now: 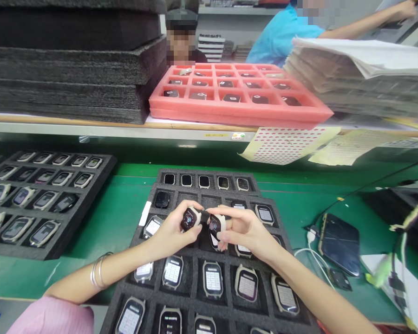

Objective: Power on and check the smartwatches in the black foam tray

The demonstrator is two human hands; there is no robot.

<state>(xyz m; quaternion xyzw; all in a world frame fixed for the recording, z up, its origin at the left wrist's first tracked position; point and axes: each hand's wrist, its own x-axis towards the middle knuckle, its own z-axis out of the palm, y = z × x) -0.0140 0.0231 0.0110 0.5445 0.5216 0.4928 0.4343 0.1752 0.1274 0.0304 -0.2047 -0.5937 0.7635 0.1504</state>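
In my left hand [184, 222] is a smartwatch body [191, 219] without a strap, pinched between thumb and fingers, its dark screen showing some coloured marks. My right hand [243, 228] grips a second watch body [216, 225], also with a lit dark face and a pale case. The two are held side by side, slightly apart, above a black foam tray [195, 284]. Pale-cased watches lie in the tray's compartments, many with bright white screens, such as one watch [212, 279] below my hands. My hands hide part of the tray's upper rows.
Another black foam tray of watches [48, 178] lies at left. On the shelf above stand stacked black foam [73, 69], a pink foam tray [240, 113] and piled sheets [355, 88]. A phone [339, 243] and cables [310, 236] lie at right. Two people are beyond the shelf.
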